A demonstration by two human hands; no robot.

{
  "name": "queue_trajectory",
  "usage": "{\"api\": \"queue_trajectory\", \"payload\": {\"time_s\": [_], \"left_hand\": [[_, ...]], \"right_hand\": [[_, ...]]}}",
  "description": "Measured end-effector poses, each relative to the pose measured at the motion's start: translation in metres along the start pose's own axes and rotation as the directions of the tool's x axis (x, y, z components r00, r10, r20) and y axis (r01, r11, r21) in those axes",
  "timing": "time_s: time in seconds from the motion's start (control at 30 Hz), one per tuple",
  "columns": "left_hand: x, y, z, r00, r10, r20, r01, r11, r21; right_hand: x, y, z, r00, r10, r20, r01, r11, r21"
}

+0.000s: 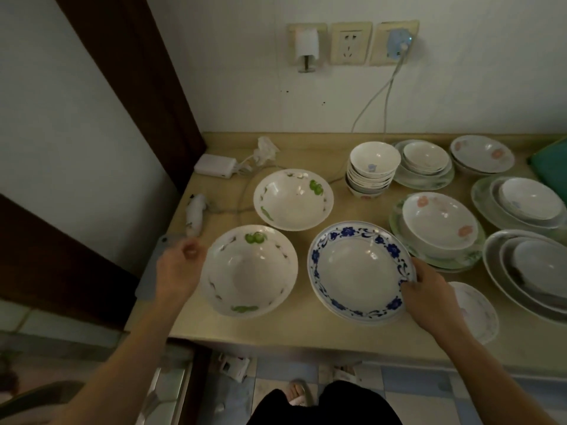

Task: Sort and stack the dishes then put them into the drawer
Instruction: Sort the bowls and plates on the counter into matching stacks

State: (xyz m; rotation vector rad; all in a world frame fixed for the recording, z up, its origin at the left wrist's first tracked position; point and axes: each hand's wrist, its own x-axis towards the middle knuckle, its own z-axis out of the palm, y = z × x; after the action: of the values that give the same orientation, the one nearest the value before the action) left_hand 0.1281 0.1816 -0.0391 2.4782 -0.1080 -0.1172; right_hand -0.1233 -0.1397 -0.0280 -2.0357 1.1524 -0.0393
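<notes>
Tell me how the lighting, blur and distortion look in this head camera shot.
Head view: dim, warm light; small glare spots on the blue-rimmed plate; left hand motion-blurred beside the green-patterned bowl; right hand sharper; wide-angle bending of the counter edges.

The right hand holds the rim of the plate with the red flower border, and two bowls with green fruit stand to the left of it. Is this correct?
Not quite: the border is blue, not red. In the head view the right hand holds the rim of the plate with the blue flower border. The rest is right: the two bowls with green fruit, the near bowl and the far bowl, stand to its left.
</notes>
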Motion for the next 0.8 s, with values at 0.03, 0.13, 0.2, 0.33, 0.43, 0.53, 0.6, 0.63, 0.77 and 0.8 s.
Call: {"api": "queue_trajectory", "payload": {"time_s": [0.03,0.13,0.2,0.33,0.43,0.53,0.6,0.63,0.77,0.8], "left_hand": [[-0.002,-0.010,0.002,0.997,-0.058,0.048,0.059,0.998,-0.015],[-0.006,-0.024,0.011,0.934,-0.260,0.245,0.314,0.924,-0.217],[-0.010,-0.027,0.018,0.876,-0.309,0.370,0.436,0.835,-0.336],[-0.013,-0.032,0.024,0.846,-0.268,0.460,0.478,0.764,-0.434],[-0.011,-0.036,0.024,0.851,-0.233,0.470,0.463,0.755,-0.465],[-0.011,-0.042,0.023,0.850,-0.232,0.474,0.481,0.710,-0.515],[-0.012,-0.043,0.018,0.846,-0.212,0.489,0.499,0.635,-0.589],[-0.011,-0.041,0.015,0.846,-0.195,0.496,0.505,0.592,-0.628],[-0.001,-0.010,-0.010,0.858,-0.112,0.501,0.492,0.456,-0.741],[0.001,0.002,-0.017,0.858,-0.086,0.507,0.488,0.444,-0.751]], "right_hand": [[0.000,0.000,0.004,1.000,0.002,-0.008,-0.002,1.000,0.026],[-0.002,-0.001,0.013,1.000,-0.010,-0.027,0.013,0.995,0.102],[-0.001,0.000,0.017,0.999,-0.007,-0.036,0.012,0.991,0.135],[-0.001,0.003,0.018,0.999,-0.015,-0.043,0.021,0.989,0.148],[-0.003,0.005,0.016,0.999,-0.028,-0.036,0.034,0.983,0.178],[-0.004,0.008,0.015,0.999,-0.037,-0.023,0.041,0.975,0.219],[-0.002,0.012,0.016,0.999,-0.032,-0.013,0.034,0.969,0.244],[-0.001,0.013,0.016,1.000,-0.028,-0.012,0.030,0.967,0.251],[-0.001,0.004,0.012,0.988,-0.073,-0.139,0.096,0.982,0.165],[-0.003,-0.003,0.009,0.976,-0.088,-0.198,0.119,0.981,0.154]]}}
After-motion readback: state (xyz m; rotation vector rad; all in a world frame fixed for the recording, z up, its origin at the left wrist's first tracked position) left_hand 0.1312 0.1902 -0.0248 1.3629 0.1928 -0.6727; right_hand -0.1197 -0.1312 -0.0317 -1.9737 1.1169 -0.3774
